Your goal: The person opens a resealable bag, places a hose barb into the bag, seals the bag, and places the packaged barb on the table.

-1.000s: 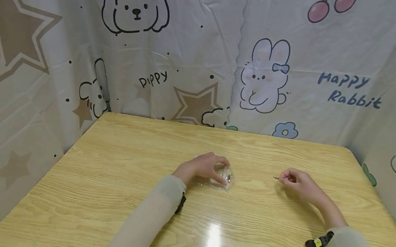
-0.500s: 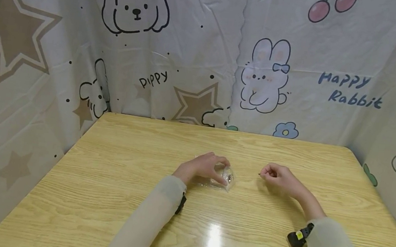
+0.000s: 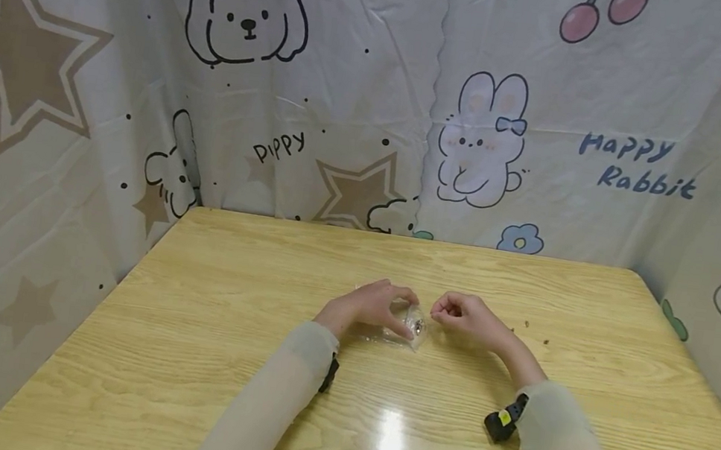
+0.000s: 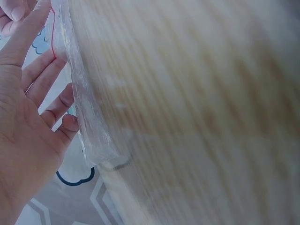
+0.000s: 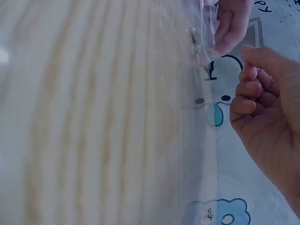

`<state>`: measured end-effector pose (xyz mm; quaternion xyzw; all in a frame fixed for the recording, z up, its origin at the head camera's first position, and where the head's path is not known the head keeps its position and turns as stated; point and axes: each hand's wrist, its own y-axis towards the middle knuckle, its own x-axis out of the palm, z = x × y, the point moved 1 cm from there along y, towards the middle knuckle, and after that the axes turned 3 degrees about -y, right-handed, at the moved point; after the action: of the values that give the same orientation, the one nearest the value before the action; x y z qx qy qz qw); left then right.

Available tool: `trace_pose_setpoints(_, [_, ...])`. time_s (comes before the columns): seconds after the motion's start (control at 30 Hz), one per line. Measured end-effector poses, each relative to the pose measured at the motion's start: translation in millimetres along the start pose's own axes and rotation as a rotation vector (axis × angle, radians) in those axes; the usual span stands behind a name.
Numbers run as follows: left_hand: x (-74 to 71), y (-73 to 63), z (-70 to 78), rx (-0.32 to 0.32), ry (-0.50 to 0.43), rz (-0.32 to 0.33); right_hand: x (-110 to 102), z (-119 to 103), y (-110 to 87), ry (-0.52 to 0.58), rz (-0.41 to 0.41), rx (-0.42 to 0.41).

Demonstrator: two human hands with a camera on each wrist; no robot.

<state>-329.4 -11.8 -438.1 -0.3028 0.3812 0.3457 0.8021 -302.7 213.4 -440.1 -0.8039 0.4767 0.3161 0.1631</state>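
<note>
From over here I see the clear bag (image 3: 421,338) near the middle of the head view, with shiny bits (image 3: 418,327) in it. The left hand (image 3: 371,303) holds the bag, thumb and fingers wide apart. The right hand (image 3: 472,320) is just beside the bag's right end, thumb and fingertips close together; I cannot tell if anything is between them. Little dark bits (image 3: 546,342) lie on the table (image 3: 196,355), right of the frame's middle.

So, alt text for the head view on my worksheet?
A person's left hand touches a clear plastic bag with something shiny inside, while their curled right hand is beside it. Tiny dark pieces lie on the wooden table, patterned fabric behind.
</note>
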Motion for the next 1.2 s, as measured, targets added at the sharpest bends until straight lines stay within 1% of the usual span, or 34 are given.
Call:
trace_pose_setpoints(0.13, [0.3,0.3,-0.1,0.004,0.002,0.001,-2.0,4.6,-4.2,-0.03,0.029,0.04])
trace_pose_setpoints(0.33, [-0.8,-0.1,0.2,0.003,0.007,0.006,-14.2,18.5,-22.1,-0.067,0.068,0.114])
trace_pose_setpoints(0.67, [1.6,0.9,-2.6,0.016,-0.019,0.003,-39.2,40.2,-53.5,-0.105,0.136,0.156])
trace_pose_setpoints(0.93, [2.8,2.1,-3.6,0.026,-0.003,0.004,-55.1,53.2,-75.2,-0.126,0.161,0.221])
trace_pose_setpoints(1.2, [2.0,1.7,-1.2,0.038,0.005,0.0,-72.4,67.3,-95.8,-0.139,0.179,0.249])
